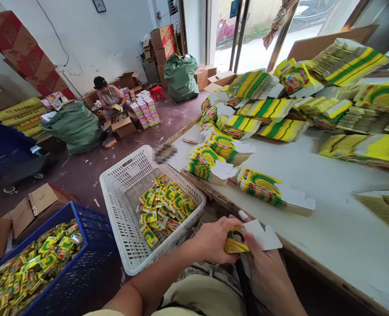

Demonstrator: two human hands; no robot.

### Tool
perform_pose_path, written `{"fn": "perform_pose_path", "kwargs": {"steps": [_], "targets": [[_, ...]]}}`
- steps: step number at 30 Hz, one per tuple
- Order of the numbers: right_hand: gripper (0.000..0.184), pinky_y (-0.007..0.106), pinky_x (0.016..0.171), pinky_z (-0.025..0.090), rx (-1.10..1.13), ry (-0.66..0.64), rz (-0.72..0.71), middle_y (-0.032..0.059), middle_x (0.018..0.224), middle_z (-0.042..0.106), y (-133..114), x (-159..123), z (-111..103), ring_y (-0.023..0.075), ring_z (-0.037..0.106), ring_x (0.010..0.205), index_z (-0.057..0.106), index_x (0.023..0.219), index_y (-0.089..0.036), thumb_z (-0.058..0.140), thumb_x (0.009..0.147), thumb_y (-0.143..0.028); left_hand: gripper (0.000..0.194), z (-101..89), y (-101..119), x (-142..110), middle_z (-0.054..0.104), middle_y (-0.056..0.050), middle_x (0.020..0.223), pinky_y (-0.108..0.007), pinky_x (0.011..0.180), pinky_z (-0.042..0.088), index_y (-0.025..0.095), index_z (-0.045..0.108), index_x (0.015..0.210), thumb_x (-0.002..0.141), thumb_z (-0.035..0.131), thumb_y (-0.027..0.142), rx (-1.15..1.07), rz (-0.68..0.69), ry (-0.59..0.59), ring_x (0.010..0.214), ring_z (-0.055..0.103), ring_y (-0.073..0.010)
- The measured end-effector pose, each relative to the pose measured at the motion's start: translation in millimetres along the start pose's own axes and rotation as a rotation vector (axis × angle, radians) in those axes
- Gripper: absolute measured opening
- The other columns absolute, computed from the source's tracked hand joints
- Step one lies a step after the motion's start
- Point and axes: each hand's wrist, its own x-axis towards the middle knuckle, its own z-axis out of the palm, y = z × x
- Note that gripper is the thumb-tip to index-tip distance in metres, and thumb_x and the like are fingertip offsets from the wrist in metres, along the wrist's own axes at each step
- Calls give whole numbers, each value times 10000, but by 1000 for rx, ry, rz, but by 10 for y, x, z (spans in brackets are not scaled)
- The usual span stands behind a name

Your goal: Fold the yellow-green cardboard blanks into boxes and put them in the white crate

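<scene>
Both hands meet over my lap at the table's near edge. My left hand is closed round a small yellow-and-green printed carton with a round hole in its face. My right hand grips the same carton from the right, next to its white unprinted flap. Just left of my knees a white plastic basket holds several small folded yellow boxes. A blue crate at lower left is filled with more of them.
Stacks of flat yellow-green carton blanks cover the white table, piled higher at the back. A person sits on the floor far left among cardboard boxes, green sacks and packed goods. Open doorway at the back.
</scene>
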Motion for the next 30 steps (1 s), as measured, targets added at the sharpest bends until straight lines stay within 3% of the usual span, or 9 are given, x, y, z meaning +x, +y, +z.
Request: {"fn": "perform_pose_path", "kwargs": {"steps": [3, 7, 11, 15, 17, 22, 25, 28, 30], "targets": [[460, 440, 1079, 467, -269, -72, -173, 95, 1436, 565, -96, -62, -15, 279, 540, 1315, 552, 1374, -261, 563, 932, -391, 832, 18, -20, 16, 596, -113, 1278, -435, 904, 542, 210, 357, 1362, 647, 767, 326, 9, -54, -12, 1082, 659, -334], [301, 361, 991, 549, -612, -128, -499, 48, 1455, 548, -173, -82, -77, 258, 614, 1236, 693, 1182, -300, 540, 926, -256, 927, 68, -61, 4, 564, -170, 1263, -418, 828, 557, 136, 307, 1372, 598, 782, 321, -1, -90, 49, 1033, 660, -329], [323, 333, 939, 580, -695, -117, -579, 48, 1436, 567, -169, -31, -158, 232, 662, 1166, 657, 1222, -312, 523, 944, -216, 780, 17, -76, -58, 588, -158, 1204, -459, 926, 515, 147, 492, 1232, 569, 841, 363, 92, -95, 160, 1109, 596, -342], [392, 357, 993, 549, -708, -183, -651, 66, 1602, 323, -130, -12, -98, 270, 518, 1336, 581, 1332, -292, 541, 946, -232, 638, -98, -49, -112, 668, -110, 1081, -411, 887, 533, 169, 594, 1145, 618, 838, 433, 85, -121, 200, 984, 647, -291], [368, 343, 984, 553, -722, -203, -638, 56, 1625, 258, -108, -10, -63, 269, 499, 1351, 611, 1303, -287, 510, 958, -207, 623, -142, -47, -113, 680, -104, 1072, -380, 863, 541, 167, 608, 1151, 619, 834, 398, 81, -121, 211, 959, 660, -275], [266, 347, 918, 589, -674, -249, -529, 66, 1452, 548, -156, 92, -237, 254, 656, 1172, 724, 1096, -284, 497, 959, -297, 652, -211, -94, -51, 721, -81, 1043, -345, 885, 525, 181, 639, 1166, 624, 828, 490, 46, -42, 148, 956, 683, -260], [219, 401, 931, 580, -628, -316, -471, 69, 1378, 610, -228, 158, -313, 277, 666, 1144, 732, 1029, -291, 553, 920, -356, 643, -216, -60, 11, 732, -76, 1039, -338, 877, 526, 196, 641, 1167, 633, 815, 509, 42, -28, 119, 948, 692, -256], [190, 463, 986, 533, -619, -219, -402, 93, 1370, 607, -244, 137, -184, 306, 622, 1203, 680, 1014, -270, 579, 895, -378, 593, -198, 11, 52, 730, -95, 1023, -360, 873, 529, 170, 641, 1150, 654, 803, 451, 91, -59, 132, 942, 688, -273], [287, 479, 984, 522, -599, -148, -349, 128, 1374, 595, -235, 114, -71, 313, 614, 1208, 602, 1130, -251, 577, 895, -415, 577, -209, 12, 28, 723, -101, 1028, -370, 867, 532, 162, 640, 1137, 653, 801, 430, 115, -90, 148, 945, 681, -282]]}}
